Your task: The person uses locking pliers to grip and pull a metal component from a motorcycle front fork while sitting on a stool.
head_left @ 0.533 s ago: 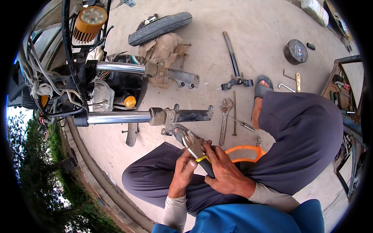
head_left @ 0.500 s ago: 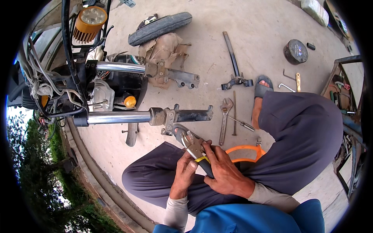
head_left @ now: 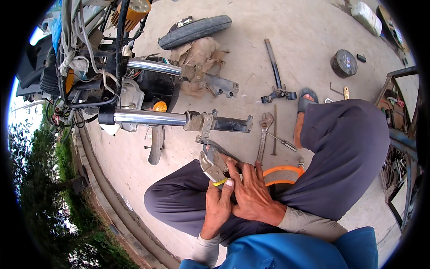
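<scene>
Locking pliers [head_left: 214, 172] with silver jaws and a yellow-edged grip are held over my lap, their jaws apart and pointing away from me. My left hand [head_left: 217, 205] wraps around the handle from the left, thumb on top. From the right, my right hand [head_left: 257, 193] closes over the other side, fingers near the jaw pivot; most of the handles are hidden under both palms. Just beyond the jaws is the lower end of the nearer chrome fork leg [head_left: 150, 117], with a metal bracket [head_left: 206, 127]; the pliers look apart from it.
The farther fork leg [head_left: 154, 67] runs alongside. On the concrete lie an adjustable wrench [head_left: 264, 130], a screwdriver [head_left: 286, 144], a thin rod [head_left: 275, 127], a steering stem [head_left: 274, 67], a tire [head_left: 197, 33] and a round black tin [head_left: 344, 63]. An orange frame [head_left: 282, 170] sits by my right leg.
The pliers' jaws now stand wider apart, and my hands cover more of the handles. The view has shifted, so the motorcycle front appears farther right.
</scene>
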A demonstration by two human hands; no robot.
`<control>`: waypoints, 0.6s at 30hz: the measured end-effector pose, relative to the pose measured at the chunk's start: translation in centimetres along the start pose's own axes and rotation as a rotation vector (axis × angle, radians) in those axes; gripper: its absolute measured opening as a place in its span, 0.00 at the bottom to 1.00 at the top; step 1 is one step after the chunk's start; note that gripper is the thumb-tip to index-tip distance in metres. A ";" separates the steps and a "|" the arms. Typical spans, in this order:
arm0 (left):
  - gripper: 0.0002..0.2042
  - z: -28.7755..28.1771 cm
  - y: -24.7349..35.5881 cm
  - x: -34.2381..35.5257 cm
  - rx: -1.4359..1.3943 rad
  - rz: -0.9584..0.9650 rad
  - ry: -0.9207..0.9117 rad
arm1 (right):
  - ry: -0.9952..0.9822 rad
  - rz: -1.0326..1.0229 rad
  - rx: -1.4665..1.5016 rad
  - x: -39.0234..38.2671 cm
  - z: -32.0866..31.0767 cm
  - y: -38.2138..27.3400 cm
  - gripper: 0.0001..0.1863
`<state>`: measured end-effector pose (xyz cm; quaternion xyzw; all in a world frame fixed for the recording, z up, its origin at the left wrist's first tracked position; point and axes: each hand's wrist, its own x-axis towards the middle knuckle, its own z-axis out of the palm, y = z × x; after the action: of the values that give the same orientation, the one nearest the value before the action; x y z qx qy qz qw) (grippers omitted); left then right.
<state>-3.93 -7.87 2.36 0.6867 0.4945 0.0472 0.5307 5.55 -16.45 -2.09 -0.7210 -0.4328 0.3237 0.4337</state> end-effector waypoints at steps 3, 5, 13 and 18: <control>0.19 -0.8 0.5 0.0 0.034 0.030 0.009 | -0.008 0.008 0.012 0.2 0.4 -0.3 0.52; 0.18 -1.0 1.0 0.0 0.011 0.039 0.029 | -0.004 0.001 0.016 0.4 0.6 -0.5 0.54; 0.17 -4.0 1.7 0.2 0.070 -0.035 -0.017 | -0.029 -0.043 0.131 0.8 0.4 -0.9 0.61; 0.18 -6.4 2.9 0.8 0.053 -0.009 -0.067 | -0.110 -0.064 0.271 0.5 0.5 -0.3 0.58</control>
<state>-5.47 -2.75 6.98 0.6996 0.4804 0.0086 0.5288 5.18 -15.74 -2.05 -0.6231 -0.4309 0.4042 0.5125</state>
